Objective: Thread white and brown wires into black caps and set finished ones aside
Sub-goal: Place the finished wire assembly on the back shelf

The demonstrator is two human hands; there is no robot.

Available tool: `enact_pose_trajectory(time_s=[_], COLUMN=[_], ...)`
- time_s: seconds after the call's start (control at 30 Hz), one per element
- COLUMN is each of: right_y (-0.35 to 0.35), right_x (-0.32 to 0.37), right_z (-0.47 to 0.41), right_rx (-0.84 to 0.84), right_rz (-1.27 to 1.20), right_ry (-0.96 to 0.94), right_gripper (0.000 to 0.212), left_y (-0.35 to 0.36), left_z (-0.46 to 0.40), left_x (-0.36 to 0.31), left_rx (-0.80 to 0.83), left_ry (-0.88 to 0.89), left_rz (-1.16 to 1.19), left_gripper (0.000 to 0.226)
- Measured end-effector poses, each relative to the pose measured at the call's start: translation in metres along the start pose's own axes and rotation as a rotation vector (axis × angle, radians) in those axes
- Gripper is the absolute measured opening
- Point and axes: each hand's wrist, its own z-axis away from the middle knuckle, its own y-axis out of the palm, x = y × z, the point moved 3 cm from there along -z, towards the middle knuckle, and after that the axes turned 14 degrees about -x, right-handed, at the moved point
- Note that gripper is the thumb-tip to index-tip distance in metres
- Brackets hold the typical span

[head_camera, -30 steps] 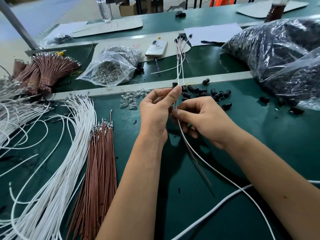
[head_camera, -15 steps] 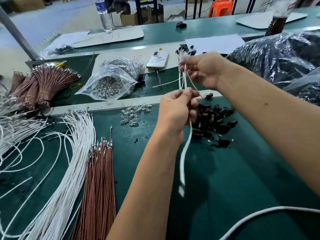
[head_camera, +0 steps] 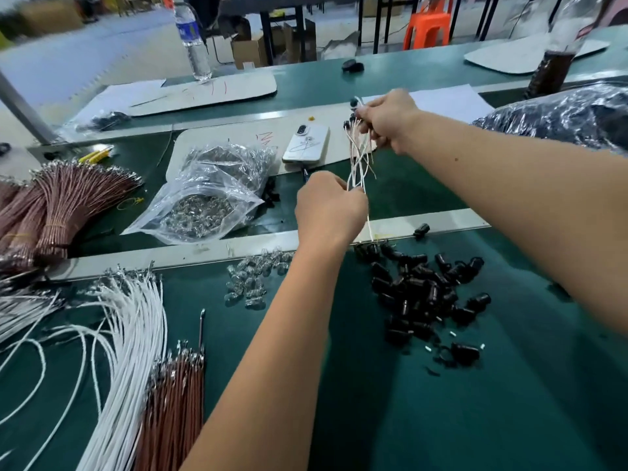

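Note:
My right hand (head_camera: 387, 120) is stretched far forward and grips the capped ends of a small bunch of finished wires (head_camera: 358, 161), black caps showing beside its fingers. My left hand (head_camera: 328, 207) holds the same bunch lower down, fingers curled round the white and brown strands. A pile of loose black caps (head_camera: 421, 294) lies on the green mat below my right forearm. White wires (head_camera: 132, 334) fan out at the left, with a bundle of brown wires (head_camera: 176, 402) beside them.
A clear bag of metal parts (head_camera: 204, 198), a white phone (head_camera: 307, 143) and small clear bulbs (head_camera: 251, 280) lie mid-table. Tied brown wire bundles (head_camera: 64, 205) sit far left. Large plastic bags of black parts (head_camera: 571, 117) fill the right. A water bottle (head_camera: 193, 39) stands at the back.
Both hands have moved away from me, from the mat by the caps to the far strip. My right hand reached the capped ends of the finished bunch; my left followed, holding the wires.

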Motion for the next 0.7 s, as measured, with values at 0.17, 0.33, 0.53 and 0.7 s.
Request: enact_pose_trajectory(time_s=[0.17,0.33,0.53,0.7], right_y=[0.006,-0.013,-0.063,-0.093], right_x=[-0.008,-0.037,-0.042,-0.057], right_z=[-0.029,-0.015,0.059,0.113], right_rx=[0.064,-0.042,0.235,0.32], right_rz=[0.24,0.379,0.656,0.925], right_ry=[-0.035,-0.073,-0.289,-0.427], right_gripper=[0.009,0.018,0.015,0.01], left_y=[0.006,-0.003,-0.003,-0.001], left_z=[-0.012,0.009,0.051,0.079], left_x=[-0.01,0.004,0.021,0.024], left_rx=[-0.074,-0.114,0.085,0.102], left_ry=[0.199,0.239,0.142,0.133], left_rz=[-0.308,-0.312,-0.277,-0.259], left_gripper=[0.034,0.023,0.021,0.019])
